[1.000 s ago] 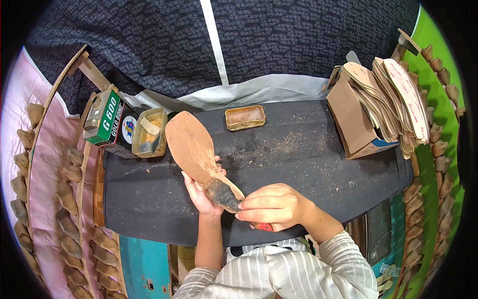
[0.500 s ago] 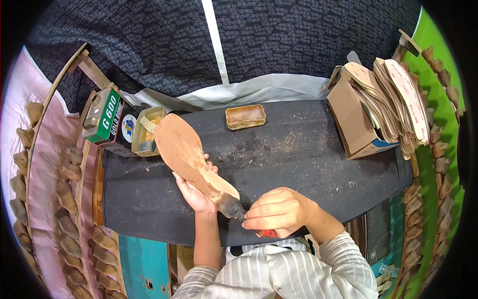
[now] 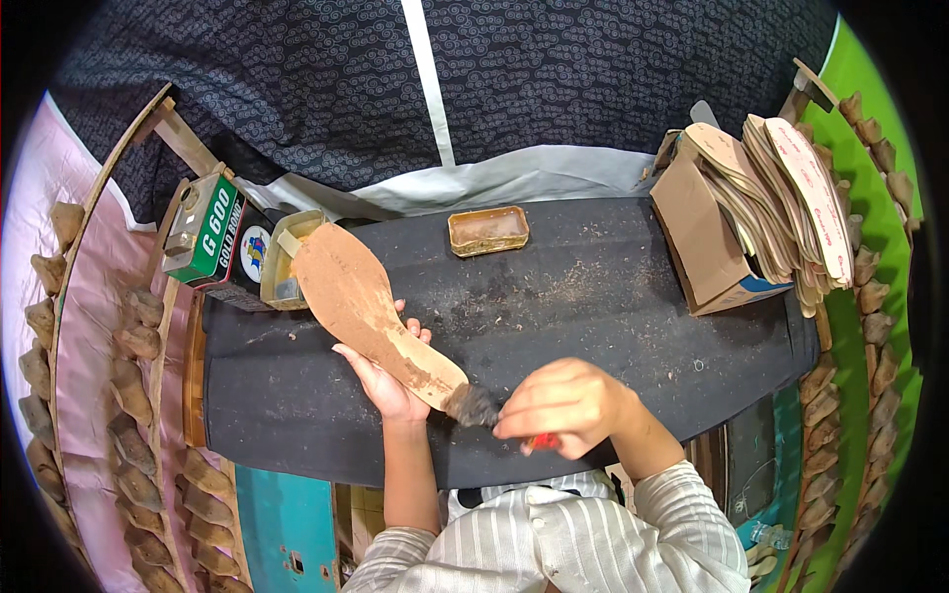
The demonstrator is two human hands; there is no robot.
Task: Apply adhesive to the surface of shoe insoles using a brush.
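Observation:
My left hand (image 3: 388, 387) supports a tan insole (image 3: 348, 279) from underneath, with its fingertips showing along the right edge. The wide end points up and to the left and is coated darker brown, while the narrow end is partly pale and patchy. In my right hand (image 3: 570, 403), closed fingers grip a brush (image 3: 473, 405) with dark bristles and a bit of red handle showing. Its bristles touch the insole's narrow end. Beyond the insole's wide end stands a yellowish tub (image 3: 274, 287) with a pale flat strip in it.
A green and black metal can (image 3: 210, 232) stands at the far left. A small amber tray (image 3: 489, 231) sits at the back. On the right, a cardboard box (image 3: 695, 242) holds stacked insoles (image 3: 756, 198). Racks of shoe lasts (image 3: 138, 445) flank the dark, debris-specked table (image 3: 593, 296).
My right hand and the brush have moved slightly up and to the right. The insole has shifted a little left, and more brown coating shows near its narrow end.

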